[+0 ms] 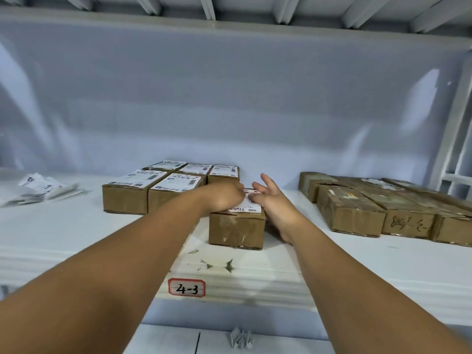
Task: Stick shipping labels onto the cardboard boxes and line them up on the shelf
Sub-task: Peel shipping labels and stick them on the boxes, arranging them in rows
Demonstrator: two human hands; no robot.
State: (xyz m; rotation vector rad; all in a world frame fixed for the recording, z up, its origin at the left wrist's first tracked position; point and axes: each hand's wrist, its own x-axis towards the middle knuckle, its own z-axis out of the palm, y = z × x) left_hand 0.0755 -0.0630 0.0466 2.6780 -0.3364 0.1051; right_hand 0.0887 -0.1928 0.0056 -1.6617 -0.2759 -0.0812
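Both hands reach onto a white shelf (76, 238) and meet on top of one cardboard box (236, 231) standing near the middle, apart from the others. The left hand (224, 198) lies on the box's shipping label (251, 206) with fingers curled; whether it pinches the label or only presses it I cannot tell. The right hand (272, 203) is released, fingers straight and spread, lying along the box's right side with fingertips at the label's right edge. A pale back panel (229, 98) closes the far side of the shelf, and a white upright (454, 123) stands at far right. To the right, well apart from the held box, lies a cluster of brown boxes (357, 213) packed side by side; one near face bears dark handwriting (406, 223) too scrawled to read. To the left and behind the left forearm, five labelled boxes (127, 198) sit touching in two rows, their white labels printed with barcodes and text too small to read. Far left lies a loose pile of label sheets (40, 189). On the shelf's near edge a red-bordered tag (187, 287) reads "4-3". Small torn scraps (228, 265) lie between the tag and the held box, and a crumpled bit of paper (241, 338) sits below the shelf edge.
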